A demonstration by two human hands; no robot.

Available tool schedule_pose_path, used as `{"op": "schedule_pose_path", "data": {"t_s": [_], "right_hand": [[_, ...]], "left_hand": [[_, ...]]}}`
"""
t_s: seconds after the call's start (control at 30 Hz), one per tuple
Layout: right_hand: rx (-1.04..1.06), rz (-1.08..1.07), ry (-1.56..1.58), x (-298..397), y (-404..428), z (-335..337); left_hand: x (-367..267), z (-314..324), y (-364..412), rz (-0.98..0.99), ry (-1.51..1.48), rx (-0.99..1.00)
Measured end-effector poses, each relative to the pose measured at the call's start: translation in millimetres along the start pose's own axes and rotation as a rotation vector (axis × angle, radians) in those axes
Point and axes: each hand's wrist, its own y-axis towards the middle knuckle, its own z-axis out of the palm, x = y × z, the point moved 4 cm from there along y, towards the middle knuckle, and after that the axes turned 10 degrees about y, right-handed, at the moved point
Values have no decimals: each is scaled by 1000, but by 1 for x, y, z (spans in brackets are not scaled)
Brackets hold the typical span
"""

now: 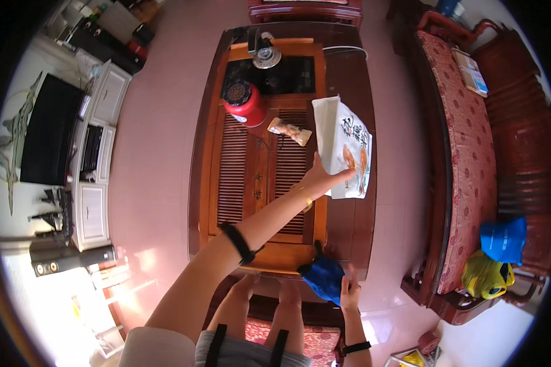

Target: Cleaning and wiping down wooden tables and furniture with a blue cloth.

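My left hand (327, 178) reaches across the tea table and grips the near side of a white paper-like food package (337, 133), thumb on its printed front. The package bears writing and a picture. At the table's near right corner, my right hand (350, 291) holds a dark blue cloth item (323, 277), perhaps a pouch, by its edge; its black end rests on the table edge. A small clear snack packet (289, 131) lies left of the white package. Beside it stands a red canister (245, 108) with a dark patterned lid.
A slatted wooden tea tray (232, 179) covers much of the table. At its far end are a black hob (298, 78) and a kettle (267, 57). A white cable (349, 47) loops nearby. A wooden bench (463, 174) with red cushion runs along the right.
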Motion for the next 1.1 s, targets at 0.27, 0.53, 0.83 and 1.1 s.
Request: {"op": "schedule_pose_path", "data": {"t_s": [0.27,0.53,0.83,1.1], "right_hand": [[192,209,677,-8,20,25],[589,397,502,11,-54,38],[1171,642,388,20,-152,111],[886,599,523,111,-150,141]], "left_hand": [[-19,18,-12,58,297,-251],[-16,-64,-169,-164,-274,5],[250,-153,-303,-475,-519,-272],[250,-191,-311,-356,-220,-493]]}}
